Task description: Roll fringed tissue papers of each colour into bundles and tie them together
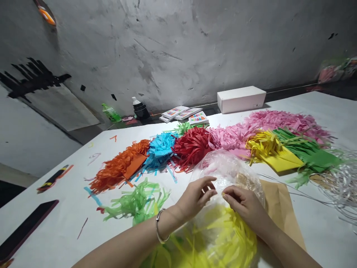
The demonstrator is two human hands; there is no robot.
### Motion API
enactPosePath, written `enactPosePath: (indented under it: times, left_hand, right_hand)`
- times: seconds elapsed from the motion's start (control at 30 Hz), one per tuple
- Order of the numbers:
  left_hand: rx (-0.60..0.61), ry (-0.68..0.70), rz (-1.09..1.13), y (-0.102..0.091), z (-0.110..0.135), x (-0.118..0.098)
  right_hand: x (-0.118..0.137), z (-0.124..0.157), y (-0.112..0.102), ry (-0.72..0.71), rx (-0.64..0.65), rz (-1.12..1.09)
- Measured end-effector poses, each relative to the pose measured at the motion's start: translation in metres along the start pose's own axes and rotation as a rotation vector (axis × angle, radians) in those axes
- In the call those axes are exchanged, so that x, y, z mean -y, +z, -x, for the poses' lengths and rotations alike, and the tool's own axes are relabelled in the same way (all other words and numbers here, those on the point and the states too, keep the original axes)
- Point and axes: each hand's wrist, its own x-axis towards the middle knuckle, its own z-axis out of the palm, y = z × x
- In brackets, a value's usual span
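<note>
My left hand (195, 195) is over a clear plastic bag (223, 160), its fingers loosely curved and apart with nothing visible in them. Close beside it, my right hand (242, 203) has thumb and forefinger pinched together; a tiny yellowish spot shows at the tips, too small to name. Beneath both hands lies fringed yellow tissue paper (220, 242), partly covered by the filmy plastic. Left of the bag is a loose bunch of light green tissue strips (139, 203). A brown paper sheet or envelope (281, 208) lies partly under the bag and right arm.
Fringed paper bunches in orange (119, 163), blue (161, 149), red (193, 147), pink (284, 124), yellow (273, 150) and green (309, 149) line the white table. Silvery cord (340, 182) is at right, a phone (26, 229) at left, a white box (241, 99) behind.
</note>
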Motion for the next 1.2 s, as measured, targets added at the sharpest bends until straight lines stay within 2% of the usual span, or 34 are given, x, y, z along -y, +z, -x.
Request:
enactPosePath:
  times: [0.07, 0.23, 0.4, 0.6, 0.77, 0.9, 1.03, 1.2]
  left_hand:
    - [0.035, -0.071, 0.149, 0.008, 0.003, -0.005]
    - [-0.083, -0.154, 0.318, 0.016, 0.008, -0.014]
    - [-0.105, -0.24, 0.476, 0.016, 0.017, -0.019]
    - [-0.125, -0.22, 0.426, 0.022, 0.026, -0.017]
    - [-0.07, -0.22, 0.426, 0.019, 0.032, -0.018]
    - [-0.086, -0.186, 0.365, 0.016, 0.035, -0.018]
    - [-0.086, -0.189, 0.405, 0.016, 0.036, -0.018]
    - [-0.104, -0.215, 0.436, 0.015, 0.037, -0.019]
  right_hand:
    - [0.001, 0.001, 0.002, -0.049, -0.01, 0.019]
    - [0.0, 0.005, 0.005, -0.163, 0.017, 0.066]
    - [0.004, 0.01, 0.009, -0.029, 0.007, 0.011]
    - [0.008, 0.016, 0.013, -0.089, 0.062, 0.044]
    - [0.008, 0.018, 0.018, -0.123, 0.019, 0.116]
    - [0.008, 0.019, 0.02, -0.099, 0.071, 0.049]
    - [0.008, 0.018, 0.021, -0.068, 0.017, 0.072]
    - [0.006, 0.018, 0.02, -0.178, 0.074, 0.181]
